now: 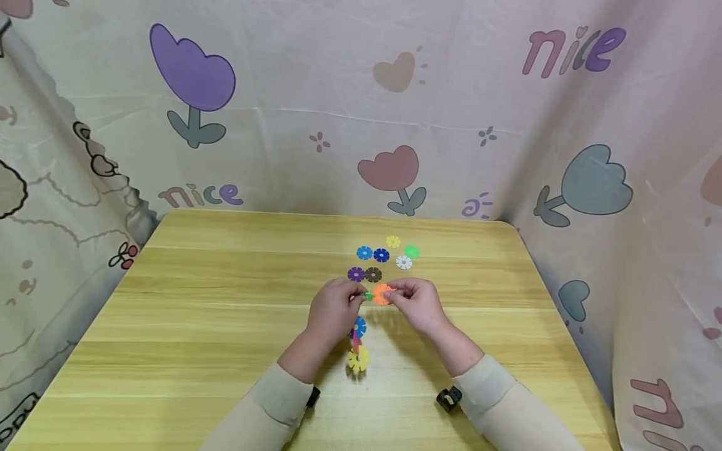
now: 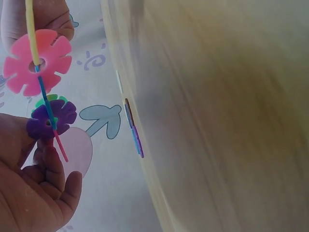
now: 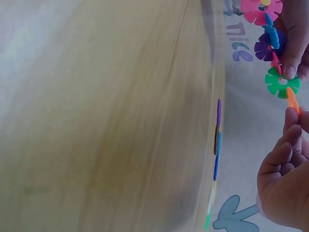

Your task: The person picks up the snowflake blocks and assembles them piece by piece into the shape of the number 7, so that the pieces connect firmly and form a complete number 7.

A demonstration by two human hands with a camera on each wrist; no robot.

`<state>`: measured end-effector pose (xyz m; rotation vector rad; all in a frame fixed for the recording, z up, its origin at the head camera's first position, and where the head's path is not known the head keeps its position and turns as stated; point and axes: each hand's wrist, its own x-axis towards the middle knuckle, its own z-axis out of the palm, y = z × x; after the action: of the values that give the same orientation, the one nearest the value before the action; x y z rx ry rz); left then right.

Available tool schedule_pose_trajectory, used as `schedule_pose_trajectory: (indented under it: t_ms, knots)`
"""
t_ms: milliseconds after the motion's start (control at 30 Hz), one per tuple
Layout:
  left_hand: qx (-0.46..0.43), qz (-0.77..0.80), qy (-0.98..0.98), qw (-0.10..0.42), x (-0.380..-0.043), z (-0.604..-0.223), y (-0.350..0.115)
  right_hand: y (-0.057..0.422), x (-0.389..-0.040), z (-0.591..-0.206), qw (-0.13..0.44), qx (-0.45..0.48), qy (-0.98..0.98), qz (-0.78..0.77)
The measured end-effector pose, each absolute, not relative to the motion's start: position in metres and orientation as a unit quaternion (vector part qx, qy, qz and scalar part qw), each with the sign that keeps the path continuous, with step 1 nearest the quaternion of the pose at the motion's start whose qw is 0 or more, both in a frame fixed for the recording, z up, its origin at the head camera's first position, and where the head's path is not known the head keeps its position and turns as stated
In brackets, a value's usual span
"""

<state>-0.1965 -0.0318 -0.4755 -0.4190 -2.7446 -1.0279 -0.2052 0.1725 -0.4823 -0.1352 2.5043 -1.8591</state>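
Observation:
My left hand pinches a green slotted flower disc at the end of a linked chain. From that hand the chain hangs toward me: a purple disc, a blue disc, a pink disc and a yellow disc lowest. Another pink disc sits between purple and green. My right hand pinches an orange disc by its far edge. In the right wrist view the orange disc meets the green one's rim; how deep their slots engage I cannot tell.
Several loose discs lie flat on the wooden table beyond my hands: purple, brown, light blue, dark blue, white, yellow and green. A patterned curtain borders the table's back and sides.

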Motion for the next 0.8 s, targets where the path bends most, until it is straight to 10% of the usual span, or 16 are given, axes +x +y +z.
schedule_pose_trajectory:
  t_ms: [800]
  knots:
    - [-0.145,-0.342,-0.923,0.106,-0.1966,-0.4707,-0.0298,0.1682,-0.2034,-0.4897,-0.011,-0.028,0.781,-0.624]
